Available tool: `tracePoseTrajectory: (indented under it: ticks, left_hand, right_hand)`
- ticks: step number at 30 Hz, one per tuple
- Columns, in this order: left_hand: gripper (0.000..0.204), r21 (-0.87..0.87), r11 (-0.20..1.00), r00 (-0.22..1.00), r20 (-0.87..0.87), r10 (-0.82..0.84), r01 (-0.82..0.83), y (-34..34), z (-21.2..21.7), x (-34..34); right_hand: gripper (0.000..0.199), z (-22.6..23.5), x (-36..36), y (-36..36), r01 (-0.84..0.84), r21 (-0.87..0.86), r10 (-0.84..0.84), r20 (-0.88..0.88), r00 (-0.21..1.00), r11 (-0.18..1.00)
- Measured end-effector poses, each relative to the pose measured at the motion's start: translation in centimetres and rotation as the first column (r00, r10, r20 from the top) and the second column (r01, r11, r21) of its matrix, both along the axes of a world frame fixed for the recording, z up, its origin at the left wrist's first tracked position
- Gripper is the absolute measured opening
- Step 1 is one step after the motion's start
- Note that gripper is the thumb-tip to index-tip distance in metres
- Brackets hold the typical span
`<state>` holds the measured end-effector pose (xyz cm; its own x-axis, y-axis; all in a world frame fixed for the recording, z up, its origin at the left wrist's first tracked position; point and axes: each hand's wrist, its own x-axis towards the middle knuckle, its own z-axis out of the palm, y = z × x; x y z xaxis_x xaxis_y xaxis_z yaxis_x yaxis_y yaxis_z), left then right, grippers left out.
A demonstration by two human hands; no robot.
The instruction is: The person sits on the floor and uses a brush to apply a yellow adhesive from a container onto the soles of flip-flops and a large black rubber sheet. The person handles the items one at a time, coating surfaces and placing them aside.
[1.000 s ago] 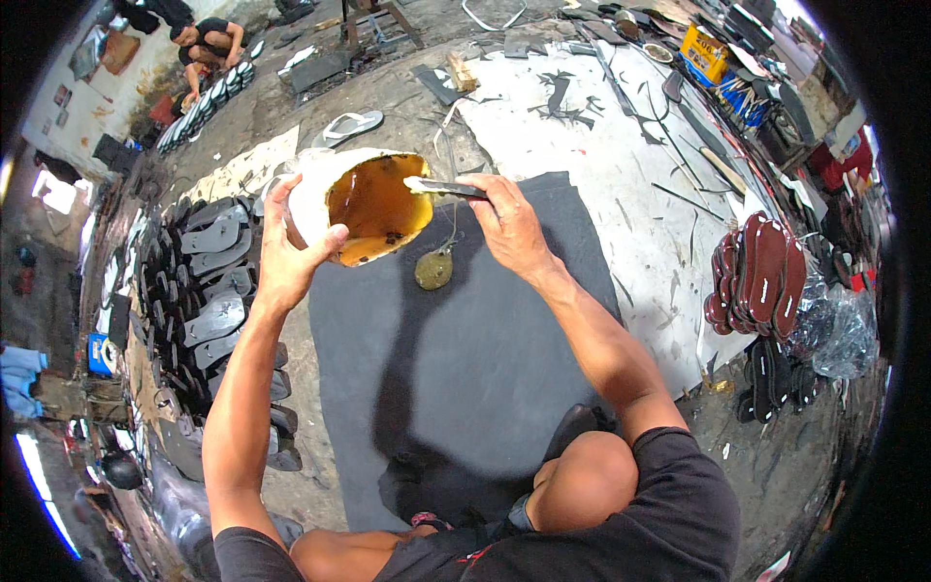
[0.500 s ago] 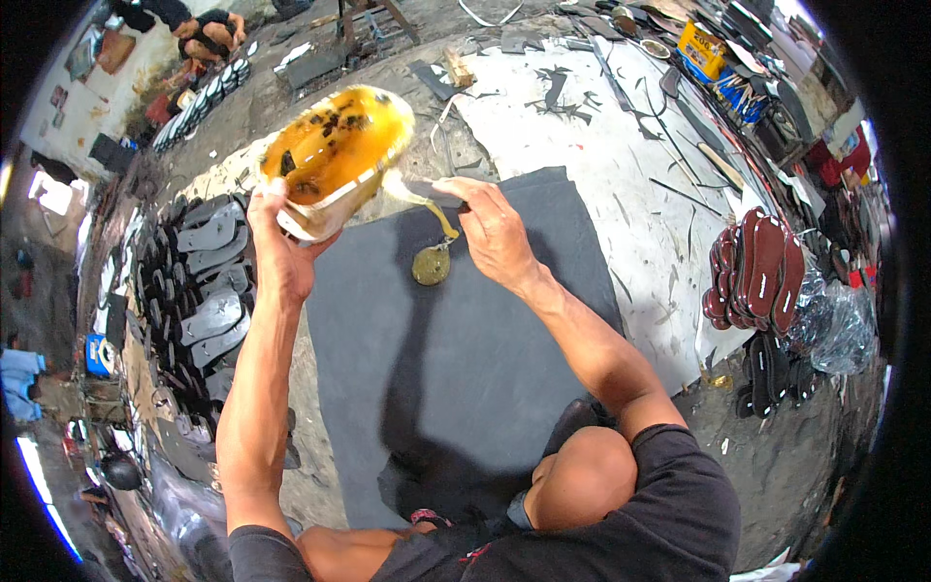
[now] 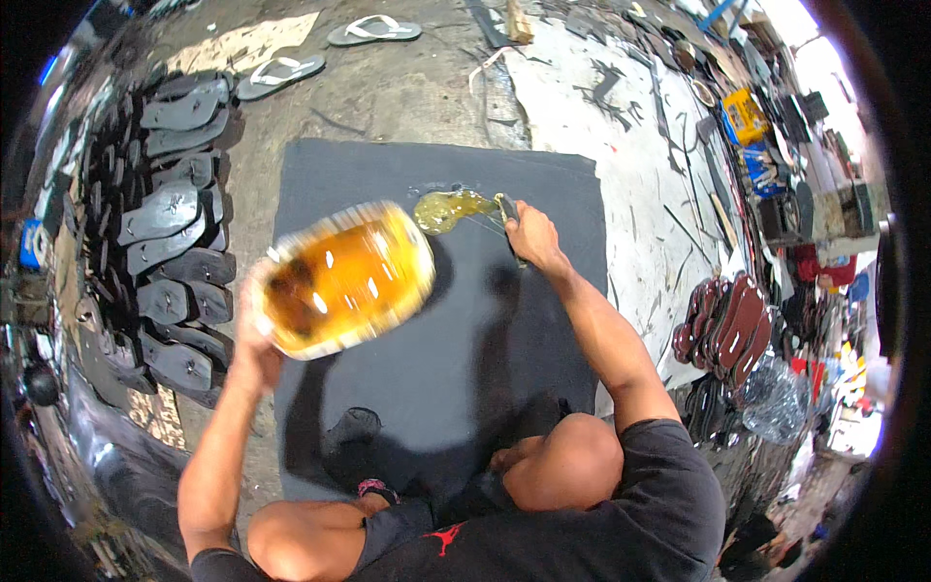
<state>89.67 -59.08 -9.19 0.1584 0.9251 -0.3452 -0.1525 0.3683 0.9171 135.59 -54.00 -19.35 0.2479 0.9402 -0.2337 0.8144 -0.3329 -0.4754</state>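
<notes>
A cut-open tub (image 3: 400,315) of amber, glue-like liquid is gripped at its left end by my left hand (image 3: 254,335), blurred by motion and held above the sheet. My right hand (image 3: 533,237) is closed around a flat dark spreader (image 3: 507,208), its edge against the black sheet (image 3: 388,175). A wet yellow-green puddle of the glue (image 3: 446,210) lies on the sheet just left of the spreader, with thin strands running toward it. Most of the spreader is hidden by my fingers.
Rows of grey sandal soles (image 3: 165,213) lie along the left. Two strapped flip-flops (image 3: 376,31) sit at the far side. At right are a white sheet (image 3: 621,165) with dark scraps, a stack of maroon soles (image 3: 727,325) and clear plastic (image 3: 776,398). My bent knees rest over the near edge.
The tub has moved down, nearer to me. My right hand has moved right and down onto the sheet, and the small glue blob has become a wider smear.
</notes>
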Motion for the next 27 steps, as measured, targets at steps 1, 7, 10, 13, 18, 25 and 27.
tracePoseTrajectory:
  ticks: [1, 7, 10, 13, 18, 25, 27]
  left_hand:
    - [0.097, -0.008, 0.996, 0.995, 0.039, -0.092, 0.092, -1.8, -1.5, 0.2]
    - [0.105, -0.183, 0.93, 0.918, 0.304, -0.255, 0.319, -9.6, -9.5, 2.1]
    - [0.093, -0.3, 0.925, 0.959, 0.227, -0.167, 0.233, -10.6, -12.0, 2.1]
    - [0.053, -0.019, 0.979, 0.978, -0.04, -0.203, 0.202, -9.9, -12.7, 0.1]
    - [0.053, 0.111, 0.963, 0.964, 0.083, -0.254, 0.245, -7.2, -14.4, -2.5]
    - [0.034, 0.515, 0.761, 0.639, -0.749, 0.175, 0.395, 3.1, -16.5, -4.6]
    - [0.031, 0.509, 0.716, 0.546, -0.811, 0.212, 0.478, 2.8, -16.9, -4.7]
  right_hand:
    - [0.035, -0.7, -0.8, 0.5, -0.009, -0.073, 0.01, 0.003, 1.0, 0.997]
    - [0.032, -2.6, -8.7, 8.9, 0.02, 0.073, -0.017, -0.05, 0.999, 0.997]
    - [0.033, -2.1, -12.8, 14.1, -0.026, 0.055, 0.027, -0.019, 0.999, 0.998]
    - [0.033, -1.8, -17.7, 18.1, -0.102, 0.02, 0.102, -0.008, 0.995, 0.995]
    - [0.033, -2.7, -25.2, 23.3, -0.192, 0.053, 0.192, 0.009, 0.981, 0.98]
    - [0.04, -1.9, -29.8, 30.5, -0.374, -0.032, 0.375, 0.115, 0.92, 0.927]
    - [0.039, -1.3, -30.3, 31.5, -0.51, -0.052, 0.512, 0.133, 0.849, 0.859]
